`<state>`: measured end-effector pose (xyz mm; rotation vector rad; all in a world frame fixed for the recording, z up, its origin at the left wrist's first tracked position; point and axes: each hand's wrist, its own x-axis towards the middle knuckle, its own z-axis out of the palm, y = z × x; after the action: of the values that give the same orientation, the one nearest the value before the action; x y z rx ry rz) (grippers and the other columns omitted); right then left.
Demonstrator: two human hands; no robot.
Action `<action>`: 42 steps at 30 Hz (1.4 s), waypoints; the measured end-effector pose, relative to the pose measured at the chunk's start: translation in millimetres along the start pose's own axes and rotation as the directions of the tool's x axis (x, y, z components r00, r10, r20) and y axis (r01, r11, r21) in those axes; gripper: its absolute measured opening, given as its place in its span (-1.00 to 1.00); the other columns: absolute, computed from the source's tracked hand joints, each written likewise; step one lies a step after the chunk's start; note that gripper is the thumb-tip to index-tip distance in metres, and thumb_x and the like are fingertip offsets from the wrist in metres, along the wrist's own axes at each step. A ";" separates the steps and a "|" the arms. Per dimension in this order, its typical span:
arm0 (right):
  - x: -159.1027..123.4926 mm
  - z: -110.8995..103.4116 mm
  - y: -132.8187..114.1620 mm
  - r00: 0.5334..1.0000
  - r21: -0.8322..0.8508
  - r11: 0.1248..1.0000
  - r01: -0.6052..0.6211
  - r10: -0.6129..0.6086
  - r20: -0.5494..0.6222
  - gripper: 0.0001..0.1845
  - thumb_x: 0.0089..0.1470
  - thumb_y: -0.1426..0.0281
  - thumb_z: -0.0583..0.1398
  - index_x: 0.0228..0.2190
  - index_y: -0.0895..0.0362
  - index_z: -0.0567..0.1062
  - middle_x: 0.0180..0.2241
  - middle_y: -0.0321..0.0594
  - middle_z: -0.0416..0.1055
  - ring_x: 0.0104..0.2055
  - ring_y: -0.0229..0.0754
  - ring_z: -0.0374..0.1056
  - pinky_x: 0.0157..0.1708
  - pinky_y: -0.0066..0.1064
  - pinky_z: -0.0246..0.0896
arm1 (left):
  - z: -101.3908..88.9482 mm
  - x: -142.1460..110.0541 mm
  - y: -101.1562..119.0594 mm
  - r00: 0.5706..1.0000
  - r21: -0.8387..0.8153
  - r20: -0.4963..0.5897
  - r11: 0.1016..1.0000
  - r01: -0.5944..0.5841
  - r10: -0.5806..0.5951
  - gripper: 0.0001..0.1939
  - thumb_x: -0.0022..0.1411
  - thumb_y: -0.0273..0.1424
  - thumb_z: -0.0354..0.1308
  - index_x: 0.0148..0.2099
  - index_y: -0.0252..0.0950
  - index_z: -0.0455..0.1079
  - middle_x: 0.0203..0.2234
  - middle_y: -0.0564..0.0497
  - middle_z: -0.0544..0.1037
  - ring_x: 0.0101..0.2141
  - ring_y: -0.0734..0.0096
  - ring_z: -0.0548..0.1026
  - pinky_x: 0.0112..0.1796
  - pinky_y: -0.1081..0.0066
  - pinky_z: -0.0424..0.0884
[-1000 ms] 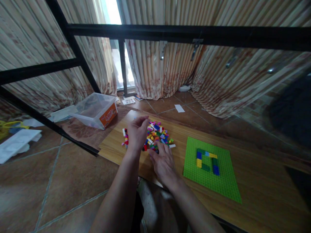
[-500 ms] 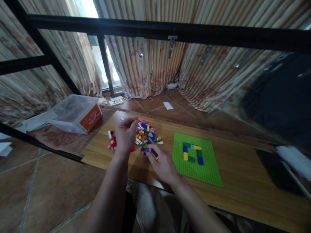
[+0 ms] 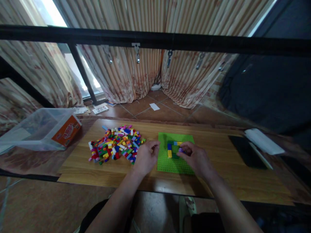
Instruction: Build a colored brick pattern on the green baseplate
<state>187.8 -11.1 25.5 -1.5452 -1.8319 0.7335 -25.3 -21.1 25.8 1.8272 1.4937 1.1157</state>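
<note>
A green studded baseplate (image 3: 165,166) lies on the wooden table, with a ring of blue, yellow, green and light blue bricks (image 3: 169,151) on it. My right hand (image 3: 196,159) is over the plate's right side, pinching a small purple building brick (image 3: 180,150) between thumb and finger. It hides the ring's right side. By the plate's left edge is my left hand (image 3: 147,157), its fingers curled together; whatever they hold, if anything, is hidden. Left of that hand spreads a pile of mixed building bricks (image 3: 116,144).
A clear plastic bin (image 3: 41,127) with an orange label stands beyond the table's left end. At the right of the table (image 3: 218,184) lie a flat black object (image 3: 245,152) and a white item (image 3: 263,141). A black metal bar (image 3: 150,40) crosses above, before the curtains.
Both hands have moved right from the brick pile to the baseplate, the right one carrying the purple brick. The view has turned to the right.
</note>
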 end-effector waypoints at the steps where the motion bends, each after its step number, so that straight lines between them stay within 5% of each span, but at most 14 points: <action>1: -0.9 -3.0 4.5 1.000 -0.044 0.999 0.013 -0.012 0.026 -0.82 -0.05 0.32 0.26 -0.35 0.12 0.48 -0.45 -0.28 0.46 -0.43 -0.22 0.36 -0.38 -0.40 0.20 | 6.8 -2.4 1.9 0.999 0.043 0.040 0.999 -0.028 0.027 -0.76 0.23 -0.52 0.02 -0.18 -0.28 0.51 -0.34 -0.01 0.59 -0.32 0.39 0.53 -0.23 0.42 0.43; 8: -1.2 -5.7 23.8 0.989 -0.246 0.963 0.110 -0.081 0.124 -0.90 -0.07 0.40 0.27 -0.41 0.11 0.47 -0.38 -0.26 0.43 -0.34 -0.20 0.34 -0.29 -0.38 0.17 | 30.5 -6.0 3.7 0.971 0.238 0.193 0.953 -0.185 0.141 -0.70 0.21 -0.53 0.06 -0.02 -0.26 0.43 -0.19 -0.05 0.53 -0.14 0.30 0.48 -0.06 0.30 0.42; 17: 3.3 2.3 25.0 0.986 -0.323 0.940 0.113 -0.068 0.150 -0.88 -0.09 0.43 0.30 -0.41 0.12 0.49 -0.32 -0.25 0.35 -0.25 -0.18 0.29 -0.23 -0.37 0.13 | 39.7 -4.7 4.9 0.951 0.276 0.278 0.937 -0.216 0.137 -0.70 0.21 -0.55 0.08 -0.01 -0.31 0.41 -0.10 -0.07 0.48 -0.06 0.29 0.43 0.03 0.26 0.38; 42: 9.6 -13.5 25.3 0.976 -0.314 0.948 0.055 0.014 0.216 -0.80 -0.04 0.41 0.26 -0.29 0.15 0.56 -0.30 -0.18 0.41 -0.30 -0.20 0.34 -0.23 -0.37 0.18 | 51.2 -10.1 2.3 0.922 0.292 0.356 0.920 -0.262 0.149 -0.67 0.24 -0.52 0.04 0.05 -0.27 0.40 0.01 -0.11 0.39 0.03 0.28 0.37 0.09 0.25 0.32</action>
<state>213.1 2.7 16.3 -1.6980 -2.2131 0.6379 18.7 -26.2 -1.7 2.3198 1.3731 0.6208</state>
